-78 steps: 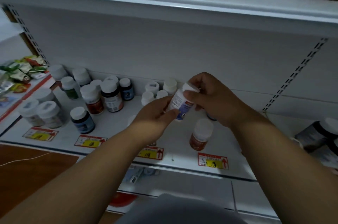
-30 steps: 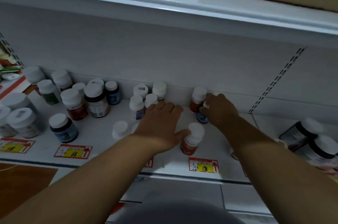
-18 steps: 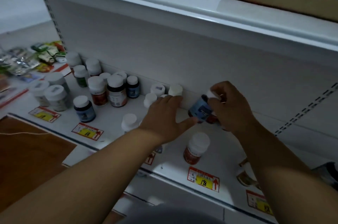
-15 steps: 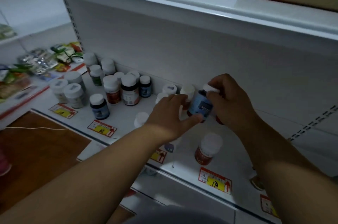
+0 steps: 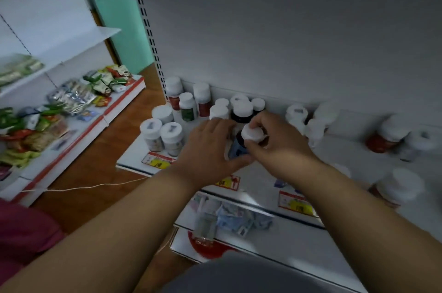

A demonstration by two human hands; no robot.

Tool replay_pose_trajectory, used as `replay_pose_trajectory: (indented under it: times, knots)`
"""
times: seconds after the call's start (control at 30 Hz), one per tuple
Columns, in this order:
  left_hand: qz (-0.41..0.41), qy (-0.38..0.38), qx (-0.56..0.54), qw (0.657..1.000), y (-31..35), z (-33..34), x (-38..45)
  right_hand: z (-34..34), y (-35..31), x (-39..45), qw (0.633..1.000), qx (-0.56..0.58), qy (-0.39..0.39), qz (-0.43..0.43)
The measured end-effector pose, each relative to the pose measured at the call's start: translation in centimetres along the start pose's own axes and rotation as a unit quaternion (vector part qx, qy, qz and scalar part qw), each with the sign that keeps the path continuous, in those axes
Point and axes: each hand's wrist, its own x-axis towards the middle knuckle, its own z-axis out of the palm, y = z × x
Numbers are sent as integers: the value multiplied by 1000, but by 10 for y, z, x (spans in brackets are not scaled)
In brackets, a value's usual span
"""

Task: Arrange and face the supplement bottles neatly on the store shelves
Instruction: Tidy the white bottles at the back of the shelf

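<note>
While both forearms reach in from the bottom of the view, the two hands meet over the front of the white shelf [image 5: 263,187] around one blue-labelled bottle [image 5: 236,149]. The right hand [image 5: 277,144] curls its fingers and thumb round the bottle's white cap [image 5: 252,133], pinching it from above. The left hand [image 5: 210,149] lies against the bottle's left side with its fingers fairly straight and its thumb reaching under the label; whether it truly grips cannot be told. The bottle stands tilted, cap leaning toward the right, near the shelf's front edge and just above a yellow price tag [image 5: 227,182].

Behind the hands, a dark bottle with a white cap [image 5: 242,111] stands close to the back panel among several other white-capped bottles. To the left, two pale bottles [image 5: 162,136] stand side by side near the shelf corner, with a green-labelled bottle [image 5: 188,107] behind them. To the right, a red-labelled bottle [image 5: 385,137] lies blurred near the back, and another red-labelled one [image 5: 397,188] sits near the front edge.

On the neighbouring shelf unit at far left, snack packets [image 5: 71,99] are piled. A thin white cord [image 5: 83,188] runs across the brown floor.
</note>
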Motion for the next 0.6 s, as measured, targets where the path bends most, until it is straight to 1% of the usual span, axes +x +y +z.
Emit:
replay_pose_trajectory:
  times: [0.1,0.17,0.23,0.37,0.6]
  knots:
    - [25,-49,92,994,-37,-4,1,39,-6,7,998,-49,-17,28]
    - [56,-82,133,986,-50,1,4,55,-7,11,995,-79,-33,54]
    - [87,-96,157,979,-56,9,7,67,-7,14,991,-98,-53,68]
    - [121,-94,156,976,-65,23,6,78,-5,18,993,-90,-44,59]
    - [138,-104,147,974,-74,26,6,84,-8,15,994,-77,-20,69]
